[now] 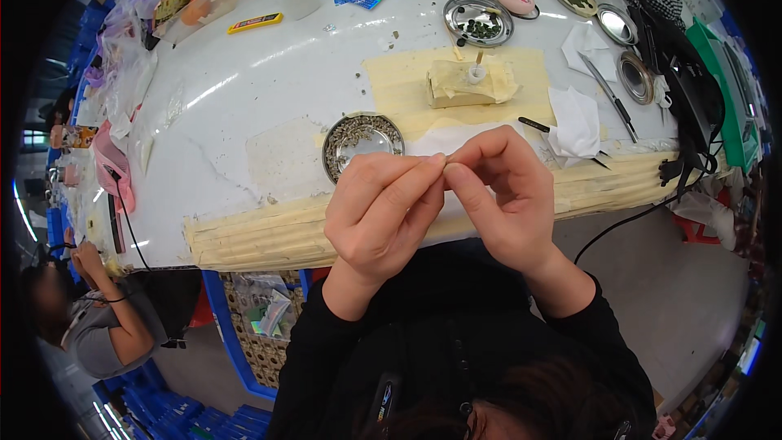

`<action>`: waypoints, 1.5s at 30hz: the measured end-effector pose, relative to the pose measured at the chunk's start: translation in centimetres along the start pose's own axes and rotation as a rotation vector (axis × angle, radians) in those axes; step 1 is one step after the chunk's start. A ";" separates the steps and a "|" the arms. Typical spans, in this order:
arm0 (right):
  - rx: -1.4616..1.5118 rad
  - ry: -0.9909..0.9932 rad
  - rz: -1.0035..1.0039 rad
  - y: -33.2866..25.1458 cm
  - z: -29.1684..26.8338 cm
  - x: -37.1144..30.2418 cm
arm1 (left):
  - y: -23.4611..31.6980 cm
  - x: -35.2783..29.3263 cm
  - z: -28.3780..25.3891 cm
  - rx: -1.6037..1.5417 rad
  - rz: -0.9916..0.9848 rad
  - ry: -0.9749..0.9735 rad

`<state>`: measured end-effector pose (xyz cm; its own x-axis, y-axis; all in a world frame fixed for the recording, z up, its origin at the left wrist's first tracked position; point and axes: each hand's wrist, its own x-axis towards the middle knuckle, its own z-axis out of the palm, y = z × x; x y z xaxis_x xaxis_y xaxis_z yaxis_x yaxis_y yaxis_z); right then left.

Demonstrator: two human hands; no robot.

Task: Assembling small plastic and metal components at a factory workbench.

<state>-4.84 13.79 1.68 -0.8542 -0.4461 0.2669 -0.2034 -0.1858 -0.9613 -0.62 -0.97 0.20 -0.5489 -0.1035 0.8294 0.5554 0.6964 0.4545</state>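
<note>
Bare left hand [376, 210], bare right hand [511, 200]: fingertips pinched together, contents indiscernible. A loosened pinch could drop anything held near the front edge of white tabletop [212, 143].

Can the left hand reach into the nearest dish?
Probably yes: the dish appears just beyond the left hand with no object visible between, though that hand is pinched against the right hand.

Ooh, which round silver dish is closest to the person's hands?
The round silver metal dish holding small grey-brown pieces, just beyond the left hand. The others, like the round silver dish holding dark green pieces, lie farther away.
</note>
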 end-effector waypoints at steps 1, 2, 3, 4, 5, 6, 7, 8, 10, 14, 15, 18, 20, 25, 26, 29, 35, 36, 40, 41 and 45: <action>0.102 -0.002 0.061 0.1 -0.1 0.0 | 0.0 0.0 0.0 -0.009 0.004 -0.002; 0.204 -0.004 0.122 0.4 -0.3 0.1 | 0.0 0.0 -0.1 -0.020 0.005 -0.004; 0.306 -0.006 0.183 0.5 -0.4 0.2 | 0.0 0.0 -0.1 -0.032 0.006 -0.005; 0.290 0.000 0.178 0.3 -0.3 0.2 | 0.1 0.1 -0.1 -0.043 0.007 -0.007; 0.274 0.006 0.173 0.1 -0.1 0.3 | 0.0 0.0 -0.1 -0.033 0.005 -0.001; 0.259 0.011 0.168 -0.1 0.0 0.2 | 0.0 0.1 0.1 -0.023 0.003 0.004; 0.096 0.012 0.056 0.0 0.0 0.1 | 0.0 0.0 0.1 -0.013 0.001 0.010; -0.066 0.013 -0.057 0.2 0.0 0.0 | 0.0 0.1 0.1 -0.001 -0.002 0.008; -0.209 0.012 -0.154 0.3 0.1 -0.1 | 0.1 0.2 0.0 0.023 -0.008 0.002; 0.047 -0.008 0.031 0.3 -0.2 0.0 | 0.0 0.1 -0.1 -0.013 -0.001 -0.008; 0.153 -0.019 0.109 0.2 -0.3 0.1 | 0.0 0.0 -0.1 -0.026 -0.008 -0.006; 0.318 -0.025 0.200 0.1 -0.2 0.3 | 0.0 0.0 -0.2 -0.046 -0.011 0.001; 0.298 -0.032 0.193 0.1 -0.2 0.3 | -0.1 -0.1 -0.2 -0.042 -0.008 0.003; -0.138 0.021 -0.071 0.4 0.1 -0.2 | 0.2 0.1 0.1 0.033 -0.009 0.008; -0.223 0.025 -0.136 0.6 0.2 -0.2 | 0.2 0.1 0.1 0.032 -0.008 0.007; 0.118 0.002 0.032 0.6 0.0 0.0 | 0.0 0.0 0.0 0.003 -0.004 0.004; 0.233 -0.010 0.144 0.4 -0.2 -0.1 | -0.2 0.0 0.0 -0.036 -0.021 -0.001; 0.163 0.017 0.113 0.3 0.0 -0.2 | -0.1 0.0 0.2 -0.012 -0.018 0.008; -0.198 0.056 -0.132 0.7 0.3 -0.5 | 0.1 0.2 0.1 0.025 -0.007 -0.004; -0.052 0.045 -0.046 0.7 0.2 -0.4 | 0.1 0.2 0.1 0.009 -0.006 -0.009; 0.324 0.014 0.180 0.7 -0.2 0.0 | -0.1 0.0 0.0 -0.031 0.002 -0.014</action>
<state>-5.07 13.88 0.95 -0.8696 -0.4851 0.0925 0.1106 -0.3738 -0.9209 -0.66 -1.03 0.15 -0.5565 -0.0923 0.8257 0.5752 0.6743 0.4630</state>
